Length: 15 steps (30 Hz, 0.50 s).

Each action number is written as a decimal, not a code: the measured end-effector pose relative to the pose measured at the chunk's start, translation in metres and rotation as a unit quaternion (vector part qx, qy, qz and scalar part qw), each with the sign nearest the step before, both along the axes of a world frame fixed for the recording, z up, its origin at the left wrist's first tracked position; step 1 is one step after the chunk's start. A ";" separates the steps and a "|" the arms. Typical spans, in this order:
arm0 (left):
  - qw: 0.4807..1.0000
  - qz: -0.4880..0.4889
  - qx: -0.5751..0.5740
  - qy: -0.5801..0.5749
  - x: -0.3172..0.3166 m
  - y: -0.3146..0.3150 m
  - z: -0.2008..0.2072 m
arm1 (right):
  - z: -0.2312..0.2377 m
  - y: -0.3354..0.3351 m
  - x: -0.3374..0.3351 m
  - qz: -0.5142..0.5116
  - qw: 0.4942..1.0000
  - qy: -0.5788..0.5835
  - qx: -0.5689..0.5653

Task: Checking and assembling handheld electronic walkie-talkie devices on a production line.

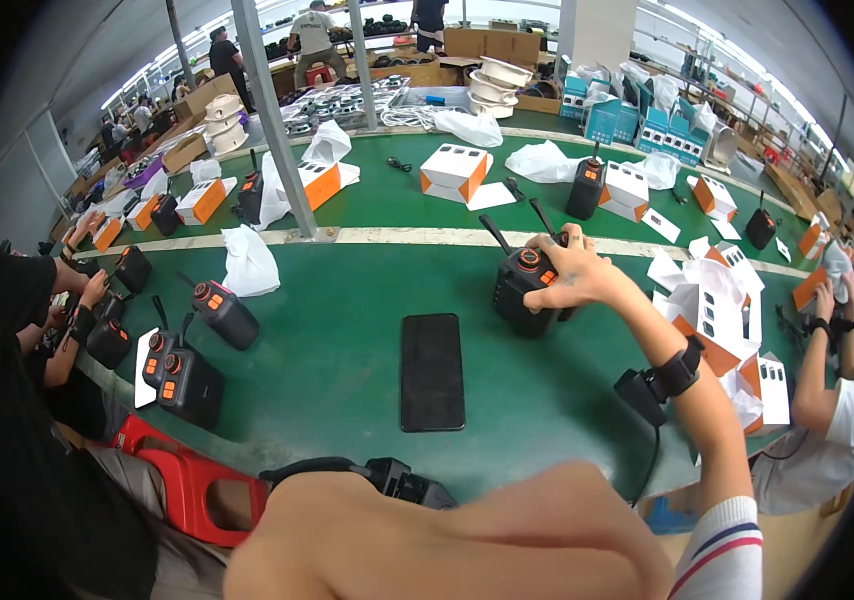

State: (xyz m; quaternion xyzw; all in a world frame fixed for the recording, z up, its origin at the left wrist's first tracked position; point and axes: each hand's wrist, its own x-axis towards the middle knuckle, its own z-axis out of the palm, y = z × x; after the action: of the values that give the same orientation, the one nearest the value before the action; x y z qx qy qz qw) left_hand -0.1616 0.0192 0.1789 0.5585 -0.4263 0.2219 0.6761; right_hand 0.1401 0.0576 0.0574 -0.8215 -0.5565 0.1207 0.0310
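Observation:
My right hand [584,270] is closed round the top of a black handheld radio, with fingers over its far side and the thumb in front. Pressed close beside it stands another black radio [517,290] with an orange-ringed knob and orange buttons. Two antennas rise there; my hand covers most of the right-hand radio. A black strap with a small device [662,382] sits on my right forearm. Large, blurred and very near, my left arm and hand [427,535] cross the bottom; its fingers cannot be made out. A black phone-like slab [432,372] lies flat on the green table.
Three black radios [192,385] stand at left on the green table [337,330]. Opened white-orange boxes [712,320] pile up at right. A metal post [272,120] rises behind. People work on both sides. A red stool [192,485] is at lower left.

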 end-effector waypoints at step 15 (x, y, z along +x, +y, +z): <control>0.977 -0.032 -0.057 -0.201 -0.043 0.048 -0.014 | -0.022 0.049 0.008 -0.059 0.986 -0.060 0.142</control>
State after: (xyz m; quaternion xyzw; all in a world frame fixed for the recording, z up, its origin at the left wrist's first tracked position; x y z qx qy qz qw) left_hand -0.2048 0.0676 0.1646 0.4491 -0.5579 0.3318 0.6139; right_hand 0.1478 0.1063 0.0351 -0.8461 -0.5191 -0.0113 0.1210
